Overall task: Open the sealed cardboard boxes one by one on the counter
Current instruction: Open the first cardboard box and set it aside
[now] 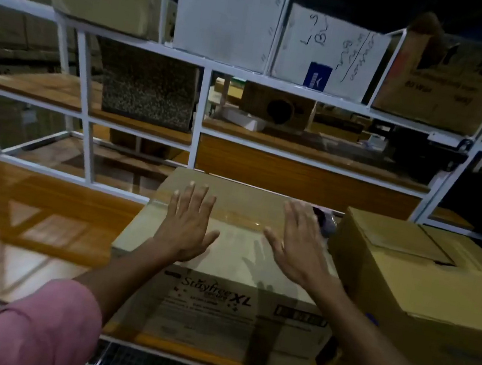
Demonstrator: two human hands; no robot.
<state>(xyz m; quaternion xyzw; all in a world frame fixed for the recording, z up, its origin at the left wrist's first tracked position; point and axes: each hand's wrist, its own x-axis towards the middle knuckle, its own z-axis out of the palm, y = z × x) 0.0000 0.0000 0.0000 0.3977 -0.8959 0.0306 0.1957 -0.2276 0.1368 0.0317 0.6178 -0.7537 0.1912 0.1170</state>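
both hands flat over the sealed box [233,244], fingers straight and spread, gripping nothing. left hand [184,230] looks to rest palm-down on the lid; right hand [292,247] angled, contact unclear. clear tape seam [246,222] runs across the lid, passing under the fingertips, not yet cut. box sits on the wooden counter [39,213], printed face toward the person. probably steadying it or feeling for the seam before opening. second box [419,283] just right of the right fingers, top flap already lifted a bit. shelving [207,66] beyond the fingertips holds more cartons.
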